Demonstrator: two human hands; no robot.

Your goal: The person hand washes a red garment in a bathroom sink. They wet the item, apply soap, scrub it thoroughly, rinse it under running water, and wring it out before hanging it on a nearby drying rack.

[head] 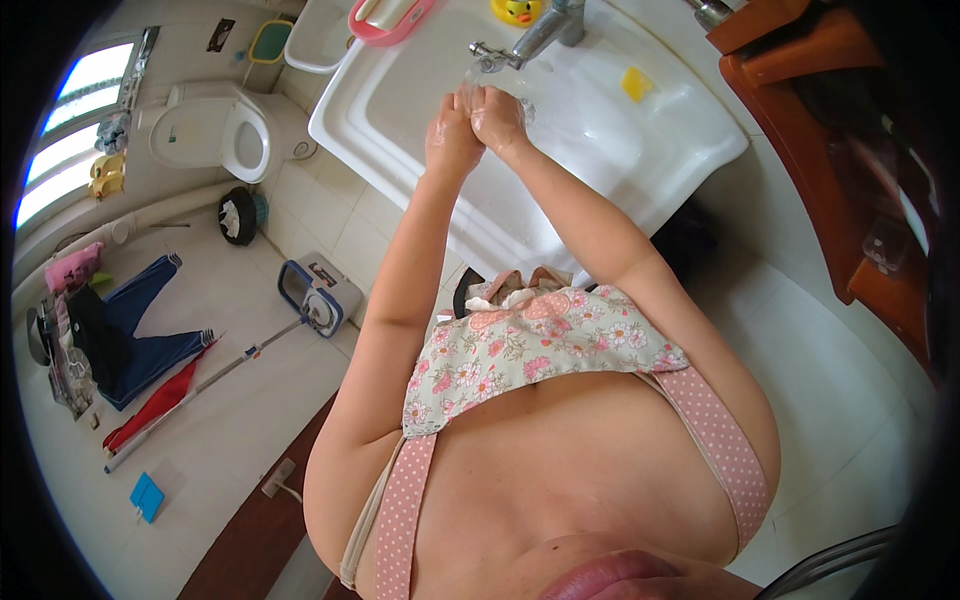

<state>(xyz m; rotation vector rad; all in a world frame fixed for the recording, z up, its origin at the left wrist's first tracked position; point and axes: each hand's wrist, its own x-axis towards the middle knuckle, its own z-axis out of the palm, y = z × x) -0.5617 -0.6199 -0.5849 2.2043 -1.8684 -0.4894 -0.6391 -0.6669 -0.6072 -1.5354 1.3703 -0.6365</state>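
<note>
Under the running tap water, my left hand [451, 139] and my right hand [496, 118] are pressed together, wet, with their fingers curled. I cannot see whether anything lies between them. They are above the basin of a white ceramic sink [405, 90]. Just beyond them is a chrome faucet [551, 34] with a swivel spout attachment [491, 58], and water falls from it onto my fingers. A small yellow piece [636, 84], perhaps soap or sponge, rests in the sink to the right of my hands.
A pink soap dish [401, 30] and a yellow rubber duck [517, 10] sit on the sink's far rim. Brown wooden shelving [795, 165] stands at the right. To the left are a toilet [247, 142], a waste bin [238, 217], and a long-handled mop [255, 352] by hanging clothes [146, 337].
</note>
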